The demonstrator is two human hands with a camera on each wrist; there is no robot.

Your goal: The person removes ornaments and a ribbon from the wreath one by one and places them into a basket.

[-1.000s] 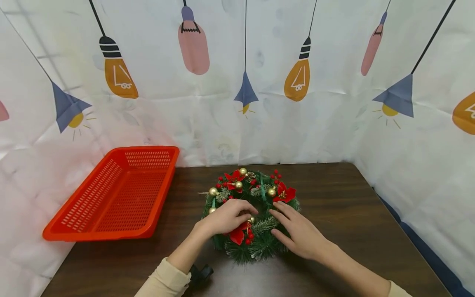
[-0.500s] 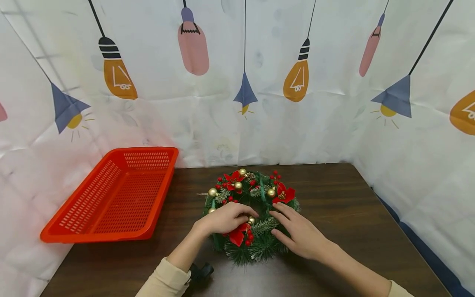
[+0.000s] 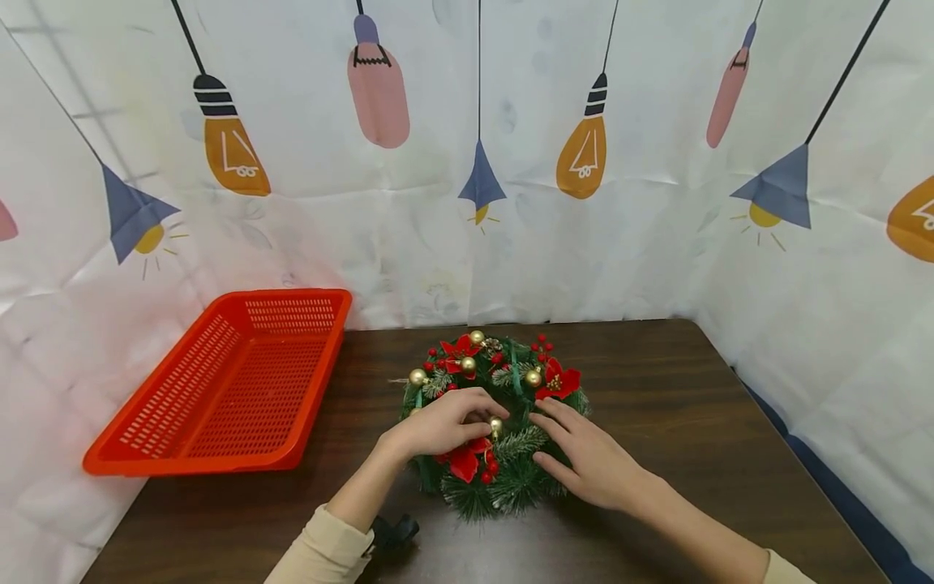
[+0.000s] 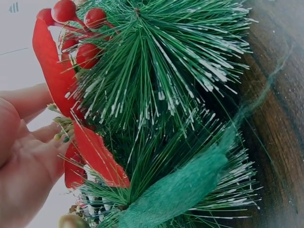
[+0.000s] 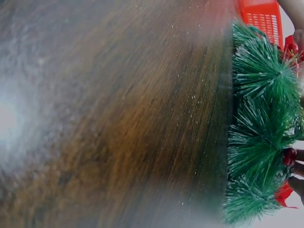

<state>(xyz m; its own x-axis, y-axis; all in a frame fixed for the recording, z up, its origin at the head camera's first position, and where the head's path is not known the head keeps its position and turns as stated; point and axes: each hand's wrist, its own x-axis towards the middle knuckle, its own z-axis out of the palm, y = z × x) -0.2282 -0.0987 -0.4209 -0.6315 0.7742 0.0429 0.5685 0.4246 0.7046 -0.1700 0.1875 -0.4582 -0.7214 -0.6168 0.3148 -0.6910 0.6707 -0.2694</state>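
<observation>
A green Christmas wreath with red poinsettias, berries and gold balls lies on the dark wooden table, its frosted needles filling much of the left wrist view. My left hand arches over its left side, fingers curled down toward the centre hole. Thumb and forefinger sit around a small gold ball ornament; red petals partly cover these fingers in the left wrist view. On the right side, my right hand rests against the greenery with fingers fairly straight and spread, its fingertips beside red berries.
A red plastic basket stands at the left of the table. A small black object lies beside the left sleeve. White curtains printed with lamps enclose the back and sides.
My left hand has risen slightly, and the gold ball by its thumb shows higher and more clearly. The right hand and the wreath have stayed in place.
</observation>
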